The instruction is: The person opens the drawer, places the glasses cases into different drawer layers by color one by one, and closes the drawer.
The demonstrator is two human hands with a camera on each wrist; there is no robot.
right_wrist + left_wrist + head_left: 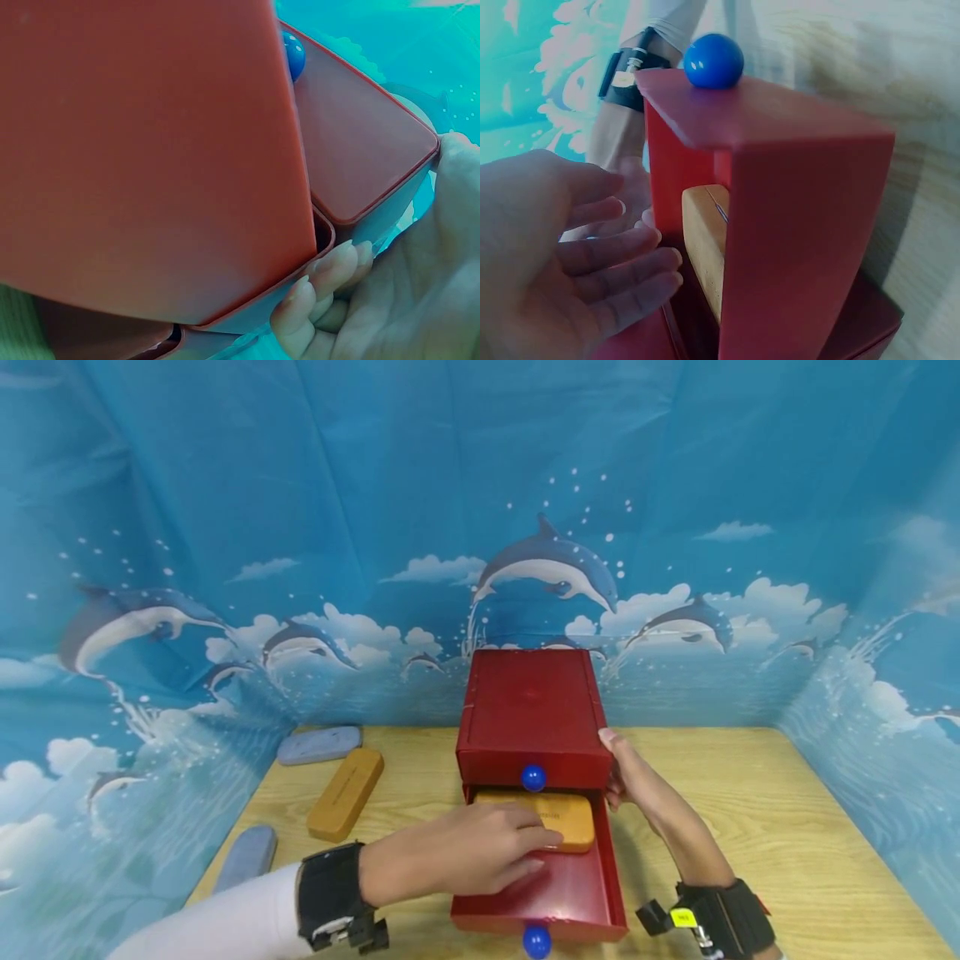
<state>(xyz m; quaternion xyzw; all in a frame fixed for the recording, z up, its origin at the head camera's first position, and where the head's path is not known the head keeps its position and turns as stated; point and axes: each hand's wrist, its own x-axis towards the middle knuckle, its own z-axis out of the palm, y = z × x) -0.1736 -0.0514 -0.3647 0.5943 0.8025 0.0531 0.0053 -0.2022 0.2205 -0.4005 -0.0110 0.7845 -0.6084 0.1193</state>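
A red two-drawer cabinet (534,697) stands with its lower drawer (573,893) pulled out. Inside, toward the back, lies an orange-yellow case (576,820) with faint lettering. My left hand (480,850) hovers over that drawer, overlapping the case in the head view. From the left wrist, its fingers (641,259) look loosely extended, with a gap between them and the case (703,232). My right hand (633,772) holds the cabinet's right front corner, thumb on top. In the right wrist view its curled fingers (334,270) press the cabinet's side, below the closed upper drawer (360,135).
Left of the cabinet, another orange-yellow case (347,795) lies on the wooden table (757,827), along with a grey-blue case (318,745) behind it and a second grey-blue case (247,856) nearer the front. Blue round knobs (534,778) project from both drawers. A dolphin-printed curtain (375,527) encloses the table.
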